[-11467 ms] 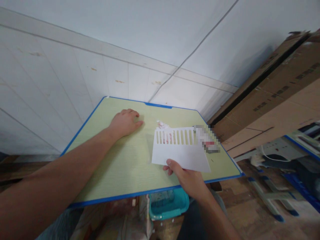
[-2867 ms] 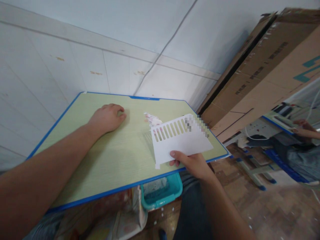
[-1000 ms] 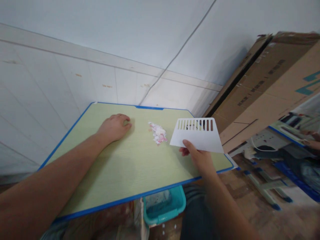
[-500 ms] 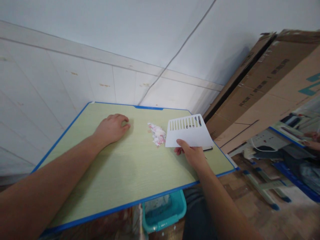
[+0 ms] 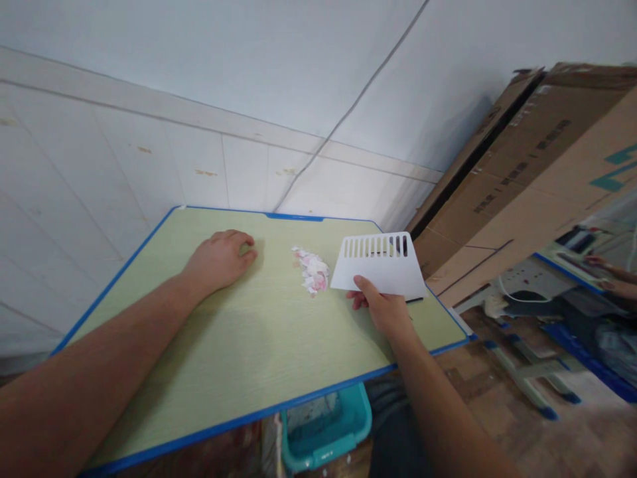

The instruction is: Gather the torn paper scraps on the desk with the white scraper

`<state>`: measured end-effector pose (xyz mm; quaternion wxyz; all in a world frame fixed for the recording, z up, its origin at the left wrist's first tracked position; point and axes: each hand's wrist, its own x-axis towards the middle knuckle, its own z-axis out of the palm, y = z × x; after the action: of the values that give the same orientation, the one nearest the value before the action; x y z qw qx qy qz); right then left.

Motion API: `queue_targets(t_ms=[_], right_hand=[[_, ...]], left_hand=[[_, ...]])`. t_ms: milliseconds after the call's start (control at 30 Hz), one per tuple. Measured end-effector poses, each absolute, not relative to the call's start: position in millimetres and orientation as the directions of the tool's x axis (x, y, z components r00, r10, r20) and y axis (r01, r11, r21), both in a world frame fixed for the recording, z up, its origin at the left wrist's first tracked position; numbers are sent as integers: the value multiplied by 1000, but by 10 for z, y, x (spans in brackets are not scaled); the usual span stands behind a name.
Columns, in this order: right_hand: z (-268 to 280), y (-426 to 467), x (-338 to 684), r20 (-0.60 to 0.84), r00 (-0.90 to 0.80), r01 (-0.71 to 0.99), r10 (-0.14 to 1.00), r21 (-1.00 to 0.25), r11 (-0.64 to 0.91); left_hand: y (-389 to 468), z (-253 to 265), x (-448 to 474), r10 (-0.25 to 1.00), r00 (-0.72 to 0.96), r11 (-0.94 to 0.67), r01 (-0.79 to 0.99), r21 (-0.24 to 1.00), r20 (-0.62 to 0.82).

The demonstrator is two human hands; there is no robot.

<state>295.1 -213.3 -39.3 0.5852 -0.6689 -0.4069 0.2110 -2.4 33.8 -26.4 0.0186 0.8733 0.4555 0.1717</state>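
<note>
My left hand [image 5: 220, 259] rests on the pale green tabletop [image 5: 223, 358], holding nothing; its fingers are loosely curled, with a gap between thumb and forefinger. A small heap of torn white and pink paper scraps [image 5: 314, 272] lies on the table between my hands. Just right of the heap, my right hand [image 5: 381, 305] grips a thin white slotted sheet [image 5: 383, 273] by its near edge, thumb on top and fingers beneath. A row of slots runs along the sheet's far side. Partly under the sheet is a dark thin object [image 5: 415, 301], mostly hidden.
Blue edging borders the table, which stands against a white wall [image 5: 174, 159] with a grey cable [image 5: 343, 119]. Tall cardboard boxes [image 5: 502, 186] lean at the right. Below the front edge sits a turquoise bin [image 5: 331, 448]. Another person's hand [image 5: 620, 287] shows far right.
The white sheet in my right hand has turned and tilted slightly, its far edge shifting right. My left hand stays at the same place on the table.
</note>
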Motion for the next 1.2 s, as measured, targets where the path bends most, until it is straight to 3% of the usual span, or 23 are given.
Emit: queue_targets(t_ms=[267,933,1200], right_hand=[[-321,-2066,2920,202,546,405,813,-913,-46],[-357,-1986,2991,195,592,333,782,-943,-17],[-271,-1893,3048,203,570,406,796,-912,-58]], left_hand=[[347,-274,-31,801,521,-585,786,201,295],[306,-237,-21,812,521,-572,800,180,265],[324,-248,-25,813,514,-568,802,184,273]])
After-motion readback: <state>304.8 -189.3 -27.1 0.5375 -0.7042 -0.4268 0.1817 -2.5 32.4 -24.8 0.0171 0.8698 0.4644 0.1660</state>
